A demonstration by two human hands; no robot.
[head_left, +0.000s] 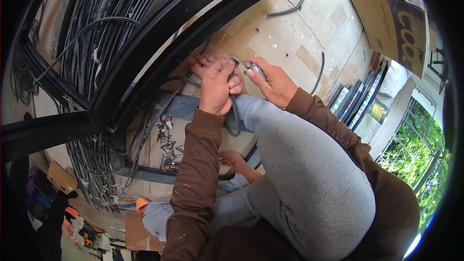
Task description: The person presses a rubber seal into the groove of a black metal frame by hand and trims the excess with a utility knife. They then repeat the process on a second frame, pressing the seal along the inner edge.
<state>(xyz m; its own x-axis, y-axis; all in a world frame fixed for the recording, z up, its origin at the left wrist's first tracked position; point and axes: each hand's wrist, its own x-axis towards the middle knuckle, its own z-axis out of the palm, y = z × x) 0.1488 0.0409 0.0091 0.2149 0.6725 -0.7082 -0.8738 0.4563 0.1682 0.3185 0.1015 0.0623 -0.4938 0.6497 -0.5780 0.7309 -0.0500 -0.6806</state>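
Note:
My left hand [217,87] is closed around a black cable [234,123], which hangs in a loop below the fist. The cable's upper end shows near my thumb. Just to the right, my right hand [275,82] grips a small grey metal hand tool [256,70]. My fingers cover much of the tool, so its exact kind cannot be made out. The tool's tip points toward the cable end, with a narrow gap between them. Beside my left fist are the toes of a bare foot [199,64], below the knee in grey trousers.
Black metal frame bars [181,38] cross the upper left, over a large bundle of black cables [104,38]. Short black cable scraps [166,142] lie on the floor left of my leg. A cardboard box [386,19] stands upper right; one cable piece [319,72] lies nearer.

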